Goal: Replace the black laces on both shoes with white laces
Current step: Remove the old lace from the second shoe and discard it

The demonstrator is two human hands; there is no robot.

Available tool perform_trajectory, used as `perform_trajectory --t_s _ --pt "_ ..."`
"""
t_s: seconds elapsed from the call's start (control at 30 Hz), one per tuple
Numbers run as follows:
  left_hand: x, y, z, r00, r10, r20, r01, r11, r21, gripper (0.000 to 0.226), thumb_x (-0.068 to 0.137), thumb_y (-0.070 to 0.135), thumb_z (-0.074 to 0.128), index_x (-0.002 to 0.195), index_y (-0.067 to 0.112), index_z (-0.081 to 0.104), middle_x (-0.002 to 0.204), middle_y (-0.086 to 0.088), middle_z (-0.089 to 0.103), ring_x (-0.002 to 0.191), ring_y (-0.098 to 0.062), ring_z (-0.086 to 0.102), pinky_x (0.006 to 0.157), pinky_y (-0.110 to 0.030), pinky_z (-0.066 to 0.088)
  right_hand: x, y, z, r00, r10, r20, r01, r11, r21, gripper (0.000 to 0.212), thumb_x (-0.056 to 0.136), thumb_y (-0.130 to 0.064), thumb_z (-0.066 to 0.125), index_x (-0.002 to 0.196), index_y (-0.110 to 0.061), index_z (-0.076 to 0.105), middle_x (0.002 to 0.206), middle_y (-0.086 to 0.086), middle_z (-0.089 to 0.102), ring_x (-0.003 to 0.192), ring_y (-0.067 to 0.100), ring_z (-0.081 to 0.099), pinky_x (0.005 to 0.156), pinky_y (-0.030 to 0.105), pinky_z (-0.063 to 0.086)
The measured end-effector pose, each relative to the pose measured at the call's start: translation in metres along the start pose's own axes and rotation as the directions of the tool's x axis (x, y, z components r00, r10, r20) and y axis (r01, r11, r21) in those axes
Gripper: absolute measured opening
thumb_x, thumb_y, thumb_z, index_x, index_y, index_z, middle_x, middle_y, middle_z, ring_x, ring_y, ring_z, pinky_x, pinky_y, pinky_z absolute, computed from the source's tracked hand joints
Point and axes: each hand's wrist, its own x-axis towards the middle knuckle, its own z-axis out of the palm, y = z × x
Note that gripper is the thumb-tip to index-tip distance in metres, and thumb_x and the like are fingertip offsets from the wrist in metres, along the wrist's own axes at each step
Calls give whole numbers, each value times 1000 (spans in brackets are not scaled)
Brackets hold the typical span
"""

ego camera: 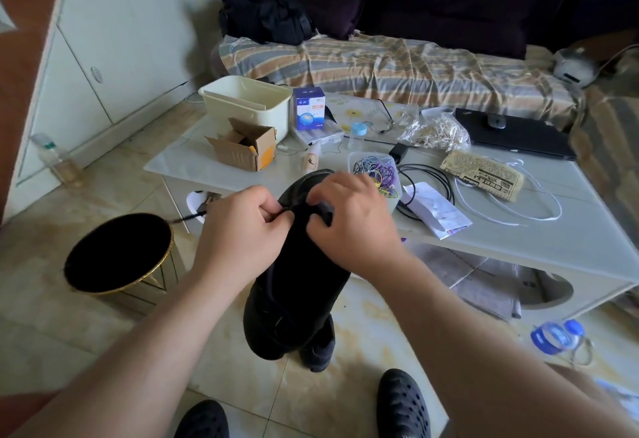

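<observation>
The black shoe [297,275] is held above the floor, near the surface [570,230], long axis near-to-far, toe far. The left hand [242,226] pinches the black lace [193,216], trailing left. The right hand [352,216] grips the shoe's upper. White laces [501,209] lie right, on the surface.

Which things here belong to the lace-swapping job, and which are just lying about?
Job: black shoe, black lace, white laces, left hand, right hand, second shoe.
Lying about: cardboard box, laptop, newspaper, cream bin.
</observation>
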Motion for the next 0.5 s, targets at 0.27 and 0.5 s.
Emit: perform_trajectory --t_s 0.27,0.5 --pt "-7 3 1 1000 25 -3 -25 1000 -5 20 85 33 77 70 26 65 64 20 67 71 -1 63 67 -10 43 1 2 13 999 -11 -42 11 1000 8 12 83 -35 66 82 -28 76 78 -9 63 84 27 57 72 40 52" --pt "8 -9 -19 994 -17 -111 16 1000 -15 20 85 34 80 77 21 68 62 13 68 72 -8 67 81 -34 53 15 46 -26 835 546 -66 -531 832 159 14 81 -25 63 75 -13 67 66 4 65 71 30 62 59 36 51"
